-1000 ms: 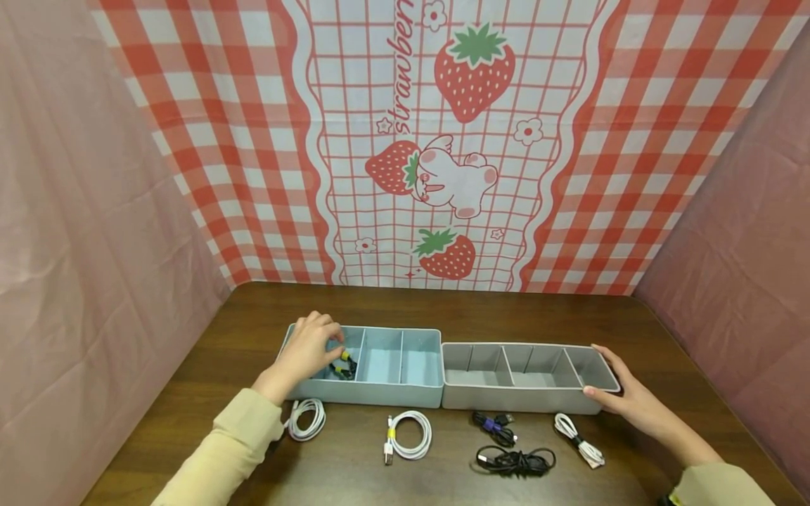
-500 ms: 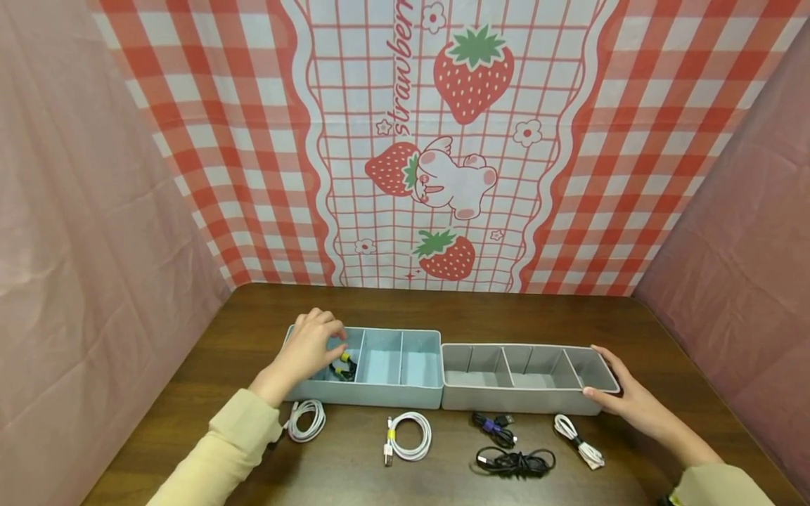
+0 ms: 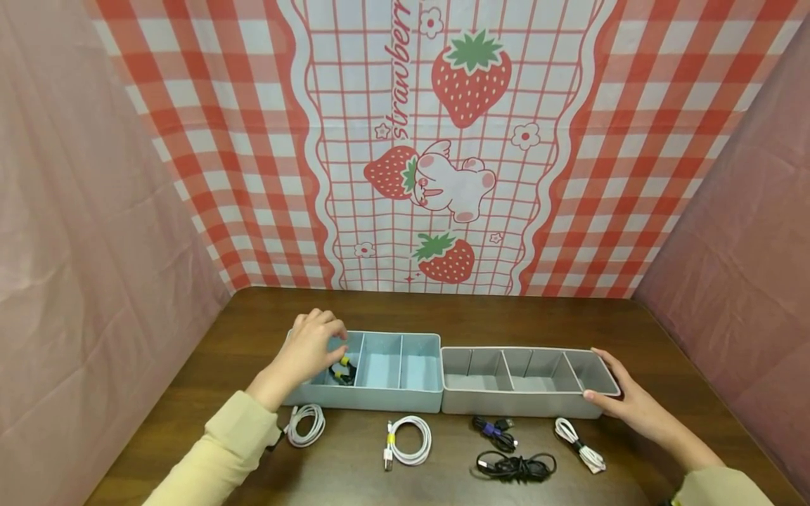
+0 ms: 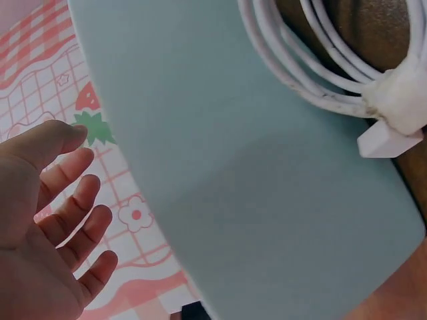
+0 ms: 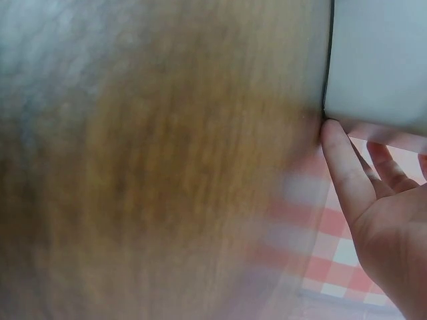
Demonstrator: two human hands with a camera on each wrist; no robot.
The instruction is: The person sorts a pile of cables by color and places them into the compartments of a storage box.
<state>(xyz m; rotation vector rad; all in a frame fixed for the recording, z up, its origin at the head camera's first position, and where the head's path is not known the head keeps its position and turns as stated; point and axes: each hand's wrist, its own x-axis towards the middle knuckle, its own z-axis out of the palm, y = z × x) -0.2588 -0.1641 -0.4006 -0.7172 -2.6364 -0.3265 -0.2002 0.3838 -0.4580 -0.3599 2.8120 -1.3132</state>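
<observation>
In the head view, my left hand [image 3: 311, 350] is above the left compartment of the blue divided box [image 3: 373, 400], thumb and fingers apart with nothing between them. Below its thumb, a black cable [image 3: 342, 374] with yellow ties lies inside that compartment, partly hidden by the hand. Loosely bent, separate fingers show in the left wrist view. At the far right, my right hand [image 3: 633, 399] holds the end of the grey divided box [image 3: 519, 403], thumb at the front rim and a finger at the back corner. The right wrist view shows its thumb touching the box's corner.
In front of the boxes lie a white cable coil [image 3: 306, 426], another white coil [image 3: 410, 440] with a yellow tie, a cable with a purple tie [image 3: 496, 433], a black cable bundle [image 3: 517, 466] and a white bundle [image 3: 580, 445]. A patterned cloth [image 3: 443, 154] hangs behind the table.
My left hand has risen very slightly above the compartment. The head view has tilted a little, so the scene sits lower. My right hand stays at the grey box.
</observation>
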